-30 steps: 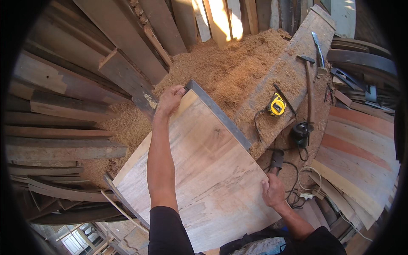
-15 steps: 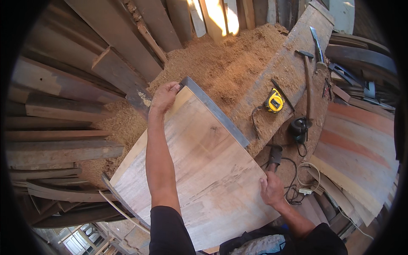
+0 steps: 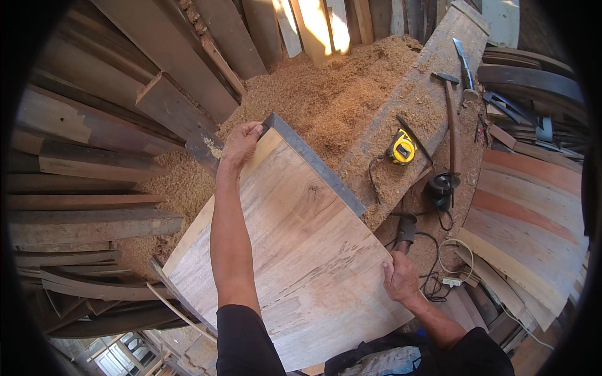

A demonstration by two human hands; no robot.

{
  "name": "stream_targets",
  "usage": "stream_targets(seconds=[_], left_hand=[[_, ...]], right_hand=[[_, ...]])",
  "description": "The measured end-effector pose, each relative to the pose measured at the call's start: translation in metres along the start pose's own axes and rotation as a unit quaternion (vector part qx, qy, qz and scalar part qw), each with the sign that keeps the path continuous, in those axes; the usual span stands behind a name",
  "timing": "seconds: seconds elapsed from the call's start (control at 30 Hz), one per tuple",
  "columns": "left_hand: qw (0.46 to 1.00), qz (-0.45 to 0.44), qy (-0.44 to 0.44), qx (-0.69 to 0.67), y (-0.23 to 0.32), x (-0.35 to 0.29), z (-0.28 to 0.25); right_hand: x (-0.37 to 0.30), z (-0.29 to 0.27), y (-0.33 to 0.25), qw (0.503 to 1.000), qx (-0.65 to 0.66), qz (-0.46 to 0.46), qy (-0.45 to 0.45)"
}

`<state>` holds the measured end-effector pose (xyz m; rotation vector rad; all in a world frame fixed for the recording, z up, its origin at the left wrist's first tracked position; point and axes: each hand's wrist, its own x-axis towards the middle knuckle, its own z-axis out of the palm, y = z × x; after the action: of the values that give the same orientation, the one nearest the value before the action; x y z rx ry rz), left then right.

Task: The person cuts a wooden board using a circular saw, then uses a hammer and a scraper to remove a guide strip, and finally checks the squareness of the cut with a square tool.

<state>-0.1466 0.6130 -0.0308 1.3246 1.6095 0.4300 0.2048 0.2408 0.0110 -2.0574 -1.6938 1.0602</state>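
Note:
A wide pale wooden panel (image 3: 307, 257), made of boards side by side, slants across the middle of the head view. Along its far edge runs a dark grey strip (image 3: 316, 164). My left hand (image 3: 240, 145) is closed round the panel's far left corner, its fingertips at the end of that strip. At the right edge, my right hand (image 3: 402, 277) grips the panel with the thumb on top; its other fingers are partly hidden. Just beyond the right hand lies a dark cylindrical tool (image 3: 406, 230) with a cable.
A sawdust-covered plank (image 3: 456, 39) carries a yellow tape measure (image 3: 402, 149). Near it lie a hammer (image 3: 452, 122), a chisel (image 3: 464, 64) and a black round tool (image 3: 441, 185). Sawdust (image 3: 313, 94) covers the ground ahead. Boards (image 3: 94, 222) crowd the left; another panel (image 3: 523, 213) lies right.

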Motion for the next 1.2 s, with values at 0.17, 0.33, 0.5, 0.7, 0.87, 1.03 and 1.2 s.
stream_targets(seconds=[0.17, 0.33, 0.5, 0.7, 0.87, 1.03, 1.2], left_hand=[[0.999, -0.007, 0.029, 0.025, 0.011, -0.004, 0.005], [0.999, 0.022, -0.028, -0.026, -0.009, 0.002, -0.002], [0.999, 0.033, -0.024, 0.012, -0.009, 0.004, -0.002], [0.999, 0.012, -0.039, -0.009, -0.003, 0.001, -0.001], [0.999, 0.030, -0.030, 0.022, -0.007, 0.001, 0.001], [0.998, 0.000, -0.028, -0.065, -0.012, 0.002, 0.004], [0.999, 0.010, -0.015, -0.047, -0.012, 0.002, 0.001]], right_hand=[[-0.001, -0.001, -0.001, 1.000, -0.002, 0.013, 0.002], [0.000, -0.004, -0.006, 0.999, -0.003, 0.032, -0.019], [-0.001, -0.005, -0.007, 0.999, 0.004, 0.037, -0.023], [0.002, -0.003, -0.004, 1.000, 0.017, -0.010, 0.014], [0.001, -0.004, -0.005, 1.000, 0.018, 0.011, 0.008], [0.000, -0.003, -0.003, 1.000, 0.026, 0.009, 0.012], [0.000, -0.004, -0.002, 1.000, 0.004, 0.018, -0.024]])
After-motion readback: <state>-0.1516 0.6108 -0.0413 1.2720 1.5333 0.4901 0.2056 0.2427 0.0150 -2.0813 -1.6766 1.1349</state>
